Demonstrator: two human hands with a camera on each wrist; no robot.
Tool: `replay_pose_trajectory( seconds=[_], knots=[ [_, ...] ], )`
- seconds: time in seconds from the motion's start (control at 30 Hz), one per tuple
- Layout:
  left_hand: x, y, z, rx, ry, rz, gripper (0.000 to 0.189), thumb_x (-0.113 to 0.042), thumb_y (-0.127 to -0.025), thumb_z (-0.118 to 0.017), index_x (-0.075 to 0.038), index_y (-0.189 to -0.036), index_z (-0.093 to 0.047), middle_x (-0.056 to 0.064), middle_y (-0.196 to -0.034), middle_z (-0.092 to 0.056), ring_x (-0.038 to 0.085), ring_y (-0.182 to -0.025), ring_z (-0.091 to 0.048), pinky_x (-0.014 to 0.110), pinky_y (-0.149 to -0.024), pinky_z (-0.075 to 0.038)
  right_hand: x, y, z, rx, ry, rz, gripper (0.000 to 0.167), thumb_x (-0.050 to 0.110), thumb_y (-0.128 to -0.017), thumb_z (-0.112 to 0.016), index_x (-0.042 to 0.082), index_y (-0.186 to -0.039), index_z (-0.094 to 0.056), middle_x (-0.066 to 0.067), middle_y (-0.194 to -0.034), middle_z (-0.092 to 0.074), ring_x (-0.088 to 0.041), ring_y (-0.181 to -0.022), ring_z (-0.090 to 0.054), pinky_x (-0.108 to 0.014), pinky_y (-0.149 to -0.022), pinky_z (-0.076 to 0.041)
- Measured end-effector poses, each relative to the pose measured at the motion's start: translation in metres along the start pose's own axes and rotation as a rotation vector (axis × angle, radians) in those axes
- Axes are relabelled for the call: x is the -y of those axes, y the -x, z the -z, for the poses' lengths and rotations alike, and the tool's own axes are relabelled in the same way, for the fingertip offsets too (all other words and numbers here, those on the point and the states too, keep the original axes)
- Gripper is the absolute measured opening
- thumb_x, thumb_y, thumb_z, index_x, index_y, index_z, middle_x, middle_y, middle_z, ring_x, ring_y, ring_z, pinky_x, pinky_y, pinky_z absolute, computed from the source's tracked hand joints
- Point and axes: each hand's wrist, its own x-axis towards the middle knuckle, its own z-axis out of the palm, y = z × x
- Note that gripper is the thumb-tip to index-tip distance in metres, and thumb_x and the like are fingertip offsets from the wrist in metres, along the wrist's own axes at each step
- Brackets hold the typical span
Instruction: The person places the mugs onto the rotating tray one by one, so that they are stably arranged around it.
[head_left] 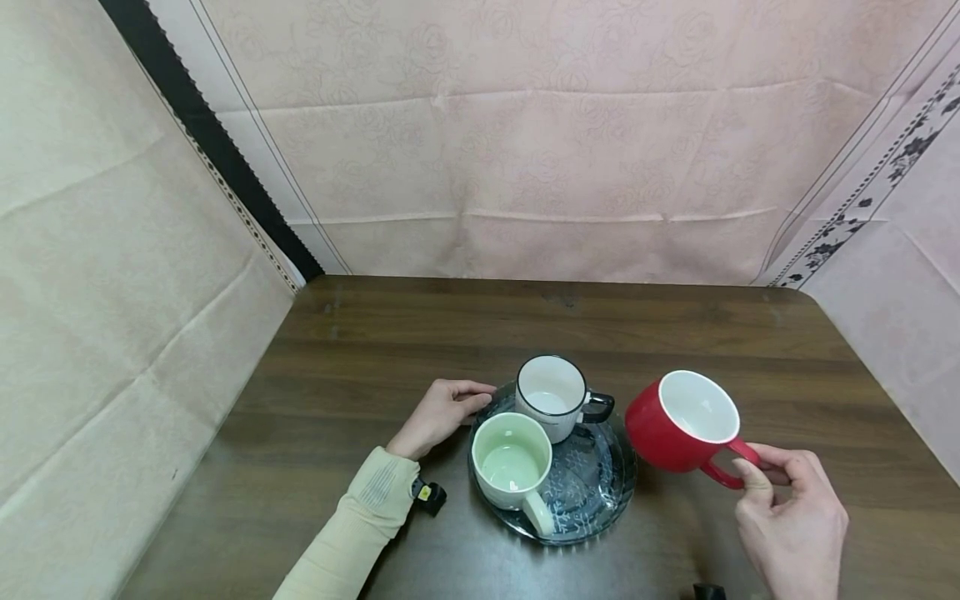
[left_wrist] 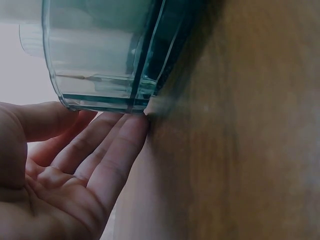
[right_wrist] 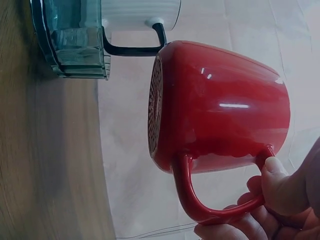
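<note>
My right hand [head_left: 798, 508] pinches the handle of a red mug [head_left: 671, 433] with a white inside. The mug hangs above the table, tilted, just right of a round, patterned, dark blue-green glass dish [head_left: 592, 492]. In the right wrist view the red mug [right_wrist: 225, 107] shows its ridged underside, and thumb and fingers hold the handle. My left hand [head_left: 442, 412] touches the dish's far-left side. Seen from the left wrist, its fingertips rest against the outer glass wall [left_wrist: 100, 82]. On the dish stand a white mug [head_left: 551, 392] with black rim and handle, and a pale green mug [head_left: 512, 458].
A brown wooden table [head_left: 360, 350] lies under everything. Pale cloth [head_left: 525, 167] hangs behind it and at both sides. The green mug's handle points toward the near edge, the white mug's handle to the right, close to the red mug.
</note>
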Motion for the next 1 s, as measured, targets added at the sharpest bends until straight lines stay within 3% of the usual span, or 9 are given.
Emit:
replay_pose_trajectory(
  seconds=[1.0],
  knots=[
    [0.0007,0.0004,0.0012,-0.003,-0.011,0.022,0.019,-0.022,-0.096,-0.063,-0.019,-0.111,-0.074,0.002,-0.118,-0.067,0.016,-0.103,-0.063,0.033,-0.082,-0.056,0.0062,0.0037,-0.0028,0.016,-0.045,0.066,0.021,-0.007,-0.079,-0.075,0.002,-0.097,-0.073,0.022,-0.089,-0.055,0.015,-0.073,-0.049,-0.004,-0.052,-0.036]
  ],
)
